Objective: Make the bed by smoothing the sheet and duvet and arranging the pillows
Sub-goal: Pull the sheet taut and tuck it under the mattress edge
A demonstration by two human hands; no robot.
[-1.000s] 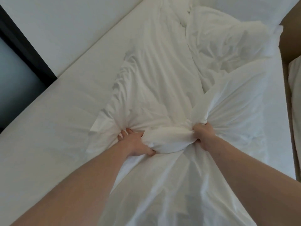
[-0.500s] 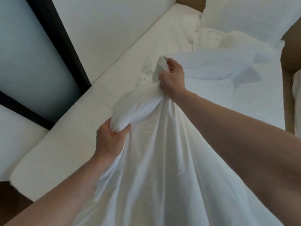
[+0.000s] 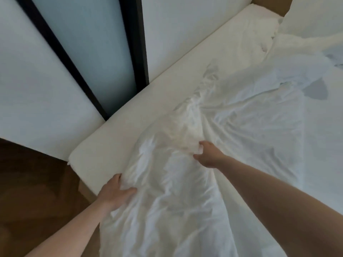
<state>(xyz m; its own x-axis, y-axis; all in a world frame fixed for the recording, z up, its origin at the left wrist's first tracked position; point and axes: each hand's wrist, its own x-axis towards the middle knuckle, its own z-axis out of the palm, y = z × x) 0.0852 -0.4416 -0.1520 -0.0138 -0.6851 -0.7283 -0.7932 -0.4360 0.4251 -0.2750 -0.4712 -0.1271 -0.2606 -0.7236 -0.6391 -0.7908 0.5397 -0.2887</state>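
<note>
The left hand (image 3: 115,191) grips a bunch of the white duvet (image 3: 176,182) at lower centre of the frame, fingers curled into the cloth. The right hand (image 3: 207,154), mid-frame, pinches another fold. Half a second ago both hands held the fabric raised; now it has dropped onto the mattress (image 3: 115,138), spreading toward the pillow (image 3: 315,17) at upper right. The throw has likely landed, yet the duvet lies crumpled and off the mattress's left strip, so smoothing remains.

Duvet (image 3: 185,182) white cloth, crumpled; mattress (image 3: 148,112) matt; floor (image 3: 37,182) dark wood.
</note>
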